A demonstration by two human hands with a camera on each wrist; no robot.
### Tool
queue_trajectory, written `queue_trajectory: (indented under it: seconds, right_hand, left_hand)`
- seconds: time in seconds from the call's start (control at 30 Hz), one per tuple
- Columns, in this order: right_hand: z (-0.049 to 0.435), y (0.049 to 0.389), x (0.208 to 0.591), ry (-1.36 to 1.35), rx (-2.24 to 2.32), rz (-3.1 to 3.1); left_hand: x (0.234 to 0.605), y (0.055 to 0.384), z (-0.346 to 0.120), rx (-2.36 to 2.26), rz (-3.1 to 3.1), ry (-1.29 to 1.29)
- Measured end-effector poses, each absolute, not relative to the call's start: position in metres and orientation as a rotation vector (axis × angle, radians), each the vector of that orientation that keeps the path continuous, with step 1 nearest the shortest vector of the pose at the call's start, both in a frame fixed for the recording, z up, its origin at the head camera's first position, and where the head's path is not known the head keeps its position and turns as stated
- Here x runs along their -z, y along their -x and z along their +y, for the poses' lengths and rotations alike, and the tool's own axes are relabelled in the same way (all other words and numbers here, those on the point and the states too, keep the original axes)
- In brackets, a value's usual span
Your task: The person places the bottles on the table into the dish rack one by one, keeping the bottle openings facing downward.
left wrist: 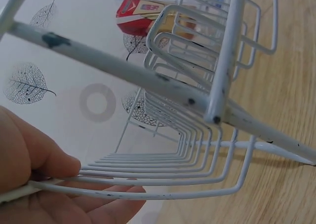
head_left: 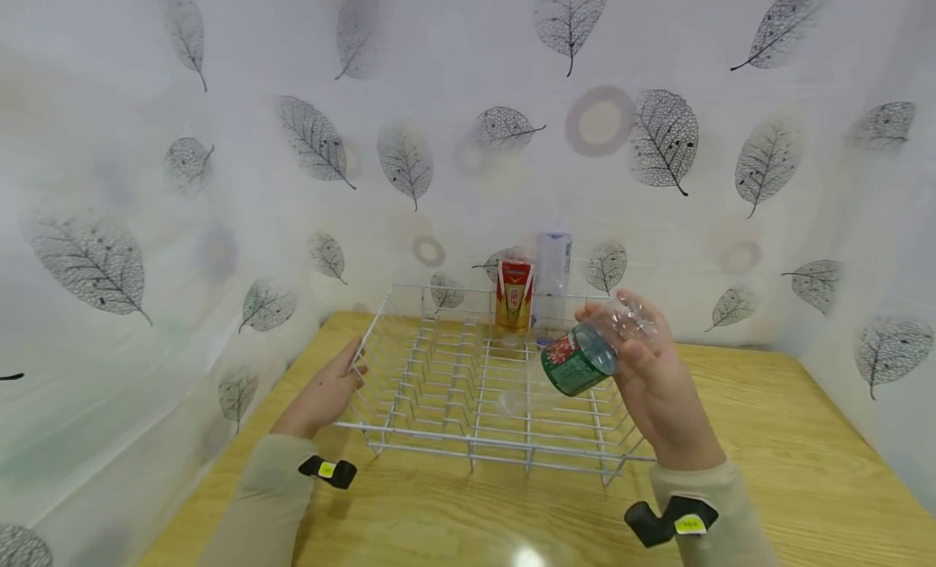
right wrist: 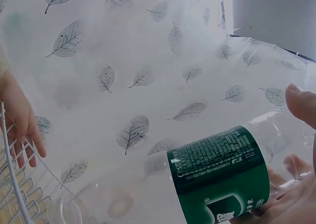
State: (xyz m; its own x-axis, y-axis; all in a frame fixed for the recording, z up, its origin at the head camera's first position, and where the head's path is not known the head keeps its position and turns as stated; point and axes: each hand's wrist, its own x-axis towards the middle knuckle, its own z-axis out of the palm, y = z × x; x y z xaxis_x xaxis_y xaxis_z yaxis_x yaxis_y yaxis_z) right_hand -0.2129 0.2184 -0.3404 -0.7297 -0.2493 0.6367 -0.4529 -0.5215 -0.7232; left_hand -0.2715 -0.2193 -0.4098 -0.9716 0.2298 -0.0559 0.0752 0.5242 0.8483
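A white wire dish rack (head_left: 478,439) stands on the wooden table. My left hand (head_left: 327,395) grips its left side; in the left wrist view the thumb (left wrist: 57,159) lies over the rim wire, with the fingers beneath. My right hand (head_left: 669,392) holds a clear plastic bottle (right wrist: 219,169) with a green label, around its base end. The bottle tilts above the right half of the rack, its neck pointing down and left. At the rack's back stand a red and gold carton (head_left: 515,299) and a clear bottle with blue print (head_left: 553,266).
Light wooden table (head_left: 760,421) surface extends right of and in front of the rack. A pale curtain (head_left: 468,185) with leaf prints hangs close behind and along both sides. Upright wire tines (left wrist: 177,51) fill the rack's inside.
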Motion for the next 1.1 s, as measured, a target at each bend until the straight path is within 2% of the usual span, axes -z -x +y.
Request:
queue_trajectory:
  seconds: [0.23,0.53,1.1]
  right_hand:
    - [0.232,0.208,0.33,-1.087,-2.367,-1.478]
    - [0.239,0.218,0.304,-0.867,-2.25,-1.737]
    - [0.255,0.282,0.295,-0.52,-1.963,-2.282]
  left_hand:
    - [0.412,0.268,-0.22,-1.515,2.529,-0.263]
    - [0.41,0.267,-0.22,-1.549,2.507,-0.263]
    - [0.408,0.268,-0.22,-1.547,2.499,-0.261]
